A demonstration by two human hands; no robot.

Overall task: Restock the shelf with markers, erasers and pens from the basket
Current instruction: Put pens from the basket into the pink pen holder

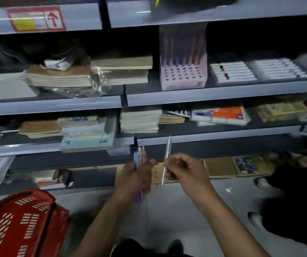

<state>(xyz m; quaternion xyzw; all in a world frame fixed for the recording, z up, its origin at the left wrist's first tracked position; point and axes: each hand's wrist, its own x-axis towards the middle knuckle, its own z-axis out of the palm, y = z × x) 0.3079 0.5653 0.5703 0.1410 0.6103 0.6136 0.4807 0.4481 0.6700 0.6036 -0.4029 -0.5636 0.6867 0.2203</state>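
- Head view, landmark the pink pen display box (183, 71) on the second shelf board (223, 93): standing upright, rows of holes in its front step, most of them looking unfilled, a few pens upright at its back.
- Well below the box and slightly left of it: left hand (136, 175), fingers curled round a bundle of blue pens (139, 164), tips pointing up toward the shelf.
- Below the box, just right of that bundle: right hand (182, 169), thumb and fingers pinching a single clear pen (166, 162), nearly upright, tilted a little, apart from the bundle.
- Far down and left of the box, on the floor: red basket (22, 225); contents not visible from here.
- Right of the box on the same board: flat packs of markers (232, 72), lying side by side.
- Step in hand, as judged: one pen separated from the bundle, ready for the box.
- To do it well: raise the single pen toward the box, keep it upright, aim at a free hole, lower straight down without knocking pens already standing.
- Keep the left grip firm so the bundle stays together; feed one pen at a time.
- Blur softens the detail; exact pen count impossible to tell.
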